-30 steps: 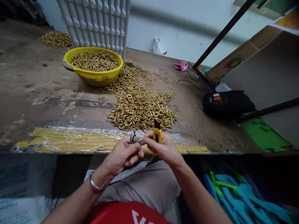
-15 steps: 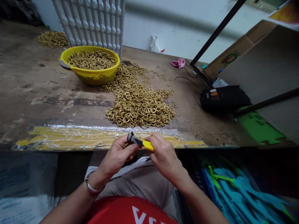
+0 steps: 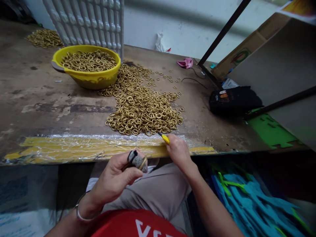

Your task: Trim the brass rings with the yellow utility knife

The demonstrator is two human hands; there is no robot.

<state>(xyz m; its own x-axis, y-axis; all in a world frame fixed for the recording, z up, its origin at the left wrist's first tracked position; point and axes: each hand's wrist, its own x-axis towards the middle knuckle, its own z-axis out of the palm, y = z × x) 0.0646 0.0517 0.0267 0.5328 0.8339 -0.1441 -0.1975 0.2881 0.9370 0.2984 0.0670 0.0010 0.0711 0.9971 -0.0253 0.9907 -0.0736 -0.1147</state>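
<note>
My left hand (image 3: 112, 179) is closed, with a brass-coloured ring (image 3: 143, 163) held between thumb and index finger. A grey cloth finger cover (image 3: 134, 158) with a dark band wraps that index finger. My right hand (image 3: 179, 152) grips a small knife (image 3: 165, 139) with a yellow handle. Its dark blade points away from me, the tip at the near edge of a heap of brass-coloured rings (image 3: 148, 110) on the table. The two hands are apart, the left one lower and nearer my lap.
A yellow basin (image 3: 91, 80) full of rings stands behind the heap, before a grey ribbed panel (image 3: 91, 24). Another ring pile (image 3: 44, 38) lies far left. To the right are a black pouch (image 3: 234, 100) and a green mat (image 3: 271, 130). Yellow tape (image 3: 74, 148) covers the table edge.
My right hand has drawn the knife away from the ring in my left hand and moved it forward to the heap. My left hand has come slightly back, still with the ring.
</note>
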